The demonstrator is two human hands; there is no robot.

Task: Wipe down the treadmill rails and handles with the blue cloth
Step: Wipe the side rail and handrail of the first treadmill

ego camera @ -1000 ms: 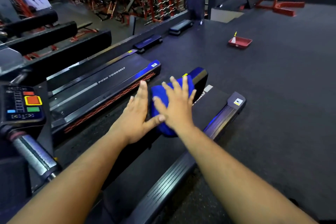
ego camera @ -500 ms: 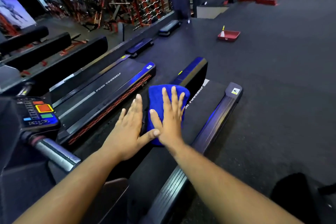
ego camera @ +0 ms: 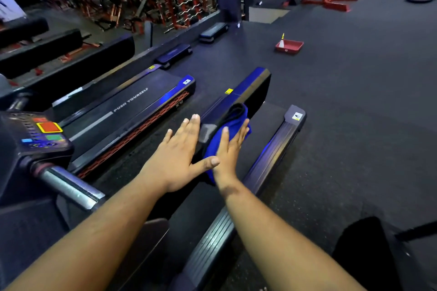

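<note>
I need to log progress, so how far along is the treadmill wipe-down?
Nothing shows as finished. In hand: the right hand presses the blue cloth against the inner side of the left rail, with the left hand flat beside it. Apparently left: the right rail and the handle.

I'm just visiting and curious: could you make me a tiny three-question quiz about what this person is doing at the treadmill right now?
1. True or false: the right hand presses the blue cloth against the rail with straight fingers.
2. What does the left hand do? A grips the cloth; B lies flat beside it; C presses the red button.
3. What colour is the tray on the floor?

Key: 1 true; 2 B; 3 red.
</note>
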